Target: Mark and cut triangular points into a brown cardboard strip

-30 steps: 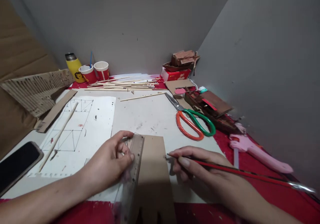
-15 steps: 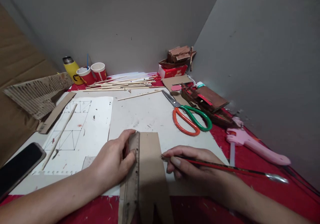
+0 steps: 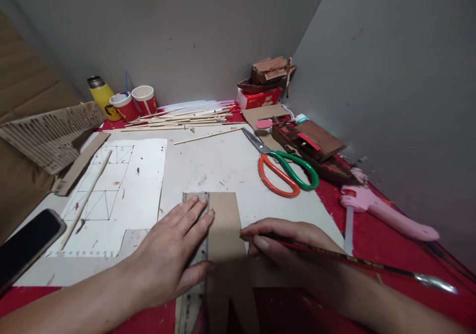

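Observation:
My left hand [image 3: 174, 249] lies flat with fingers stretched over a clear ruler [image 3: 192, 301], pressing it onto a strip of brown cardboard [image 3: 224, 225]. The ruler runs lengthwise along the strip's left part, and my fingers cover much of its upper half. Just right of the strip, my right hand [image 3: 286, 242] pinches a dark red-and-black pencil [image 3: 357, 260]. Its silver end points right; the other end is at the cardboard's right edge. Whether the tip touches is too small to tell.
Scissors [image 3: 279, 174] lie beyond my right hand, with a pink glue gun [image 3: 394, 217] farther right. A drawn sheet [image 3: 147, 190] and a phone [image 3: 33, 244] are at left. Wooden sticks [image 3: 186, 120], paper cups [image 3: 144, 100] and brown model boats [image 3: 312, 145] stand farther back.
My left hand has gone from gripping the ruler's left side to lying flat across it. The pencil's silver end has swung slightly lower and right. The view has shifted slightly.

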Tool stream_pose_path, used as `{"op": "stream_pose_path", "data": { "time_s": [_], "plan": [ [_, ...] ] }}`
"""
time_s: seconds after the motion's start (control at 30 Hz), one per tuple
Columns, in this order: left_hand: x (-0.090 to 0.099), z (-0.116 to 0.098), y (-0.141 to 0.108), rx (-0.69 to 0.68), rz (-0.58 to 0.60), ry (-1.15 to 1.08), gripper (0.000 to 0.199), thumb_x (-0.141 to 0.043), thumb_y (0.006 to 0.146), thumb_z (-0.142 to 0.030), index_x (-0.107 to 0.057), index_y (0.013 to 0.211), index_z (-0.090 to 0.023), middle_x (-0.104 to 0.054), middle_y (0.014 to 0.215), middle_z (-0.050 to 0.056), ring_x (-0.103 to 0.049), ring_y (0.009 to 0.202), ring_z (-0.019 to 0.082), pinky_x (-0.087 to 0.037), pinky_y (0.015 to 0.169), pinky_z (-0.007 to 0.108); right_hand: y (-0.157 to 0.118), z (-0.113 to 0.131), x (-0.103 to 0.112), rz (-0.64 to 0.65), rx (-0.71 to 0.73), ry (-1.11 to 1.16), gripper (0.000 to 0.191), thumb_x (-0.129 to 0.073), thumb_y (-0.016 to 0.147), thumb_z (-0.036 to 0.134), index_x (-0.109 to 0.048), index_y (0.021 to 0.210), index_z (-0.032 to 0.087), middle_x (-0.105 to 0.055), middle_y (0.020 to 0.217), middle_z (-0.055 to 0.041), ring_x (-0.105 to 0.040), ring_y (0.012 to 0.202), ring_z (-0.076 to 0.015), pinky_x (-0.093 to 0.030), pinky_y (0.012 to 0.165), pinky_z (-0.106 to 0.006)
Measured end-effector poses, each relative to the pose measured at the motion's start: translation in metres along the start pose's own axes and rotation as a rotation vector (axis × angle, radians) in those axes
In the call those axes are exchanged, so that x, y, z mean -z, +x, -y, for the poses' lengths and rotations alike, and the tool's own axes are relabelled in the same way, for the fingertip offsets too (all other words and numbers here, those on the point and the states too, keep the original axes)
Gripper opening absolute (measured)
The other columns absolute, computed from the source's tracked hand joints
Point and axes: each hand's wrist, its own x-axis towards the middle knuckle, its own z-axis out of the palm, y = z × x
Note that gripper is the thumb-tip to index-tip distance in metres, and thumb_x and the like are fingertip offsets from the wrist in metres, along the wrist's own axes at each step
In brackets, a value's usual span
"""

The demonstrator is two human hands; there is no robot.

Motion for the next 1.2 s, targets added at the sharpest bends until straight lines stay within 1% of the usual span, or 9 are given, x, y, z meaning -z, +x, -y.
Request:
{"op": "stream_pose_path", "data": {
  "time_s": [0.17, 0.33, 0.43, 0.53, 0.63, 0.9, 1.03, 1.1, 1.2],
  "plan": [
    [-0.001, -0.002, 0.002, 0.035, 0.018, 0.038, 0.074, -0.058, 0.095, -0.045, -0.034, 0.152, -0.005, -0.039, 0.158, 0.028, -0.031, 0.15, 0.039, -0.041, 0.114, 0.06, 0.0, -0.002, -0.003, 0.023, 0.121, -0.083, 0.028, -0.057, 0.097, 0.042, -0.078, 0.099, 0.023, -0.075, 0.077, -0.0026, -0.066, 0.066, -0.0182, -0.049, 0.057, -0.026],
    [-0.001, -0.007, 0.004, 0.074, -0.015, 0.078, 0.073, -0.058, 0.095, -0.048, -0.039, 0.15, -0.004, -0.045, 0.154, 0.027, -0.039, 0.146, 0.04, -0.043, 0.113, 0.061, -0.003, -0.008, -0.011, 0.04, 0.329, -0.268, 0.024, -0.051, 0.099, 0.025, -0.074, 0.105, 0.021, -0.078, 0.085, -0.0042, -0.072, 0.074, -0.0193, -0.053, 0.066, -0.027],
    [-0.002, -0.011, 0.006, 0.094, -0.027, 0.074, 0.07, -0.058, 0.094, -0.047, -0.043, 0.149, -0.006, -0.047, 0.153, 0.026, -0.04, 0.145, 0.04, -0.043, 0.113, 0.061, -0.005, -0.01, -0.017, 0.055, 0.446, -0.268, 0.024, -0.05, 0.1, 0.02, -0.072, 0.109, 0.02, -0.079, 0.093, -0.0061, -0.074, 0.081, -0.0188, -0.055, 0.074, -0.027],
    [-0.002, -0.015, 0.009, 0.106, -0.034, 0.078, 0.07, -0.058, 0.093, -0.047, -0.046, 0.146, -0.003, -0.05, 0.15, 0.028, -0.043, 0.143, 0.042, -0.044, 0.111, 0.063, -0.008, -0.01, -0.019, 0.089, 0.497, -0.275, 0.024, -0.049, 0.1, 0.017, -0.07, 0.112, 0.019, -0.079, 0.097, -0.0068, -0.074, 0.084, -0.0182, -0.056, 0.076, -0.027],
    [-0.001, -0.018, 0.011, 0.115, -0.031, 0.098, 0.071, -0.057, 0.094, -0.049, -0.048, 0.144, -0.001, -0.051, 0.148, 0.029, -0.046, 0.141, 0.044, -0.046, 0.109, 0.063, -0.009, -0.008, -0.018, 0.089, 0.507, -0.284, 0.024, -0.05, 0.1, 0.018, -0.069, 0.113, 0.019, -0.08, 0.1, -0.0069, -0.075, 0.088, -0.0189, -0.057, 0.079, -0.028],
    [0.001, -0.016, 0.01, 0.095, -0.031, 0.058, 0.067, -0.058, 0.095, -0.047, -0.044, 0.145, -0.004, -0.049, 0.15, 0.029, -0.044, 0.142, 0.043, -0.046, 0.11, 0.064, -0.007, -0.001, -0.015, 0.052, 0.46, -0.297, 0.026, -0.048, 0.098, 0.02, -0.071, 0.111, 0.018, -0.081, 0.099, -0.0075, -0.077, 0.086, -0.0191, -0.058, 0.079, -0.028],
    [0.002, -0.008, 0.006, 0.093, -0.096, -0.057, 0.052, -0.053, 0.098, -0.029, -0.039, 0.145, -0.012, -0.051, 0.15, 0.025, -0.043, 0.145, 0.035, -0.044, 0.113, 0.059, -0.006, 0.0, -0.015, 0.04, 0.396, -0.249, 0.025, -0.049, 0.098, 0.024, -0.072, 0.108, 0.019, -0.08, 0.092, -0.006, -0.076, 0.079, -0.0179, -0.057, 0.071, -0.027],
    [0.004, -0.003, 0.004, 0.087, -0.11, -0.138, 0.053, -0.054, 0.097, -0.025, -0.036, 0.146, -0.016, -0.05, 0.152, 0.022, -0.042, 0.146, 0.033, -0.043, 0.115, 0.057, -0.006, -0.001, -0.015, 0.032, 0.344, -0.226, 0.025, -0.049, 0.099, 0.025, -0.072, 0.107, 0.019, -0.08, 0.089, -0.0052, -0.075, 0.078, -0.0183, -0.056, 0.069, -0.027],
    [0.007, 0.004, 0.002, 0.085, -0.083, -0.236, 0.059, -0.06, 0.095, -0.027, -0.034, 0.147, -0.022, -0.049, 0.154, 0.017, -0.043, 0.145, 0.033, -0.043, 0.115, 0.057, -0.006, -0.004, -0.015, 0.001, 0.281, -0.212, 0.025, -0.05, 0.099, 0.029, -0.073, 0.105, 0.022, -0.079, 0.085, -0.0036, -0.074, 0.073, -0.019, -0.054, 0.062, -0.027]
  ]
}}
